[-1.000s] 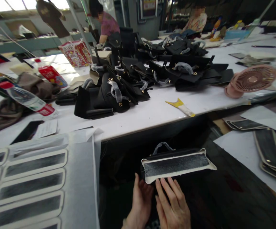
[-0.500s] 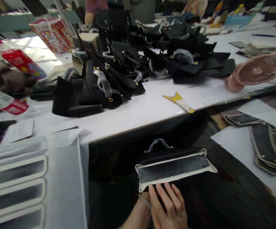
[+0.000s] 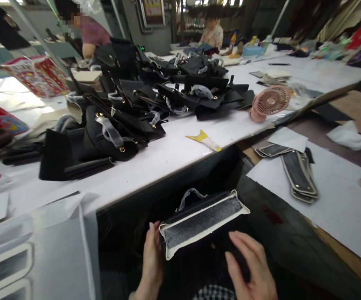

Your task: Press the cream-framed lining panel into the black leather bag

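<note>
A black handbag (image 3: 200, 225) rests tilted low in front of me, its long bottom panel edged in pale cream and facing me. A clear-wrapped handle (image 3: 190, 196) arches at its far side. Along the bag's left end, my left hand (image 3: 153, 254) stands with fingers stretched out, touching the bag. My right hand (image 3: 252, 262) is open below the bag's right end, thumb and fingers apart. Dark material around it blends with the bag, so I cannot tell if it touches anything.
Black handbags (image 3: 111, 129) are heaped on the white table (image 3: 149, 166), near a yellow-and-white tool (image 3: 204, 139) and a pink fan (image 3: 269, 102). Trimmed black strips (image 3: 299, 173) lie at right, more panels (image 3: 5, 264) at left. Two people are across the table.
My hands have parted: the right has moved off the bottom panel's edge to the right, the left out to the bag's left end. The view has swung right and up.
</note>
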`<control>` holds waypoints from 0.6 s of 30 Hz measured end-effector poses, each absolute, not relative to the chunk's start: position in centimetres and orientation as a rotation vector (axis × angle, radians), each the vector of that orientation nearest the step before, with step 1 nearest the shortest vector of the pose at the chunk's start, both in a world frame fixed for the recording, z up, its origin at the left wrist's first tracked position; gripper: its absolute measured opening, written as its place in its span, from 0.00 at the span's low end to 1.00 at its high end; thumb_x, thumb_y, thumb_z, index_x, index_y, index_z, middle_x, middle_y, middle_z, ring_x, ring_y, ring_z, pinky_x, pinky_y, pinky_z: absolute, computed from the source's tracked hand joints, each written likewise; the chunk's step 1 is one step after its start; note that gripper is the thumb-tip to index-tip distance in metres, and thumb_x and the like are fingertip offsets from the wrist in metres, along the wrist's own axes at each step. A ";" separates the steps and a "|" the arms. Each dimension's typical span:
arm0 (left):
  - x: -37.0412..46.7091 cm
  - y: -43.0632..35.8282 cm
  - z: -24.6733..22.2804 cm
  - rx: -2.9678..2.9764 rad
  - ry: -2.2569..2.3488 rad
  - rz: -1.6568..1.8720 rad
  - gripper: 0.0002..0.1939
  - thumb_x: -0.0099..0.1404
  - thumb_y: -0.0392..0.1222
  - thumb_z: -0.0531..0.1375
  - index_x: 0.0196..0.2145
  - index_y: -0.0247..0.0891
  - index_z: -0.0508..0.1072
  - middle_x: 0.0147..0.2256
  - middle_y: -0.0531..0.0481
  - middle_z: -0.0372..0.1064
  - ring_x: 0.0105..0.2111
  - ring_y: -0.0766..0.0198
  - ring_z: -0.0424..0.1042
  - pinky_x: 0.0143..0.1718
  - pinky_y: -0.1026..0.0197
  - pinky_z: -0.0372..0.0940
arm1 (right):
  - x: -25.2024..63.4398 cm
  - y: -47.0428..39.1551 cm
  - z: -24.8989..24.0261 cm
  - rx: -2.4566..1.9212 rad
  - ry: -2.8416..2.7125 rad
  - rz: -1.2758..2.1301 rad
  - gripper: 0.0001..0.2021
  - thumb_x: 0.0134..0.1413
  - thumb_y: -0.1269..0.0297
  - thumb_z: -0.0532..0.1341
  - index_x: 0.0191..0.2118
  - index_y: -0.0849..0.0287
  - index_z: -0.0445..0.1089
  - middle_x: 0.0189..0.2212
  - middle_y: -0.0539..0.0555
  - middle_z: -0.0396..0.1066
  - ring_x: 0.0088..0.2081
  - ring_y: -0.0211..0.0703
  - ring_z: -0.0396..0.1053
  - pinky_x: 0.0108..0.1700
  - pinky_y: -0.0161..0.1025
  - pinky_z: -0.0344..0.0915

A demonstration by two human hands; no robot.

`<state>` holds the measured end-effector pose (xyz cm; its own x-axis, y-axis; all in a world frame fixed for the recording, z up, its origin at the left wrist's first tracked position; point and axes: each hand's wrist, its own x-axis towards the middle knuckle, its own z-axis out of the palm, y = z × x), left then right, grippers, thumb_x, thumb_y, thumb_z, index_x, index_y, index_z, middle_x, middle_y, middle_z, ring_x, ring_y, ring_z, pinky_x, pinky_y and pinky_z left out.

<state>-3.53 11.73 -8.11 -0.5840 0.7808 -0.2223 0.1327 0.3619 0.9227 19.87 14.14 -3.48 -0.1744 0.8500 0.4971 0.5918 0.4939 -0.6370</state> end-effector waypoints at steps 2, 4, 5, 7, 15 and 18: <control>-5.7 12.2 -5.9 0.745 1.946 1.306 0.31 0.69 0.64 0.49 0.58 0.40 0.66 0.57 0.41 0.69 0.56 0.51 0.70 0.57 0.46 0.65 | 21.5 14.9 -4.2 -1.416 -1.598 0.548 0.17 0.62 0.61 0.60 0.55 0.57 0.69 0.52 0.59 0.69 0.51 0.53 0.69 0.54 0.49 0.68; -6.7 13.3 -2.8 1.032 1.854 1.166 0.37 0.61 0.62 0.62 0.62 0.44 0.62 0.64 0.42 0.60 0.64 0.49 0.58 0.66 0.43 0.52 | 22.4 16.0 -5.3 -1.537 -1.345 0.734 0.20 0.59 0.53 0.63 0.53 0.58 0.69 0.50 0.59 0.71 0.48 0.52 0.71 0.52 0.48 0.69; -6.7 14.2 -1.2 1.241 1.820 1.005 0.43 0.57 0.61 0.66 0.65 0.45 0.59 0.66 0.43 0.57 0.66 0.48 0.54 0.67 0.42 0.48 | 22.6 16.5 -5.8 -1.573 -1.240 0.827 0.22 0.57 0.50 0.64 0.52 0.58 0.70 0.49 0.59 0.72 0.47 0.52 0.72 0.51 0.47 0.70; -5.7 16.1 1.1 1.606 1.753 0.679 0.52 0.50 0.59 0.71 0.67 0.44 0.56 0.68 0.42 0.50 0.68 0.45 0.50 0.68 0.40 0.45 | 22.6 17.5 -6.8 -1.611 -1.070 0.994 0.26 0.54 0.46 0.65 0.52 0.58 0.70 0.49 0.59 0.73 0.49 0.53 0.72 0.51 0.46 0.69; -2.9 21.6 0.5 1.965 1.400 0.223 0.66 0.42 0.51 0.75 0.70 0.46 0.41 0.68 0.38 0.50 0.65 0.42 0.57 0.64 0.42 0.54 | 19.2 20.9 -8.5 -1.484 -1.019 1.126 0.26 0.64 0.43 0.52 0.37 0.61 0.76 0.32 0.58 0.78 0.37 0.53 0.76 0.39 0.48 0.73; -2.3 24.7 0.0 1.812 1.168 0.326 0.67 0.39 0.53 0.76 0.70 0.46 0.44 0.67 0.39 0.52 0.64 0.42 0.58 0.63 0.43 0.56 | 17.6 22.9 -8.3 -1.413 -1.144 1.017 0.22 0.67 0.48 0.54 0.41 0.63 0.75 0.36 0.58 0.77 0.40 0.50 0.75 0.43 0.48 0.73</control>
<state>-2.29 24.66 0.03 0.5136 0.8228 -0.2434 0.5774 -0.1216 0.8074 17.63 22.88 -8.30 0.1956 0.9806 -0.0154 0.1294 -0.0414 -0.9907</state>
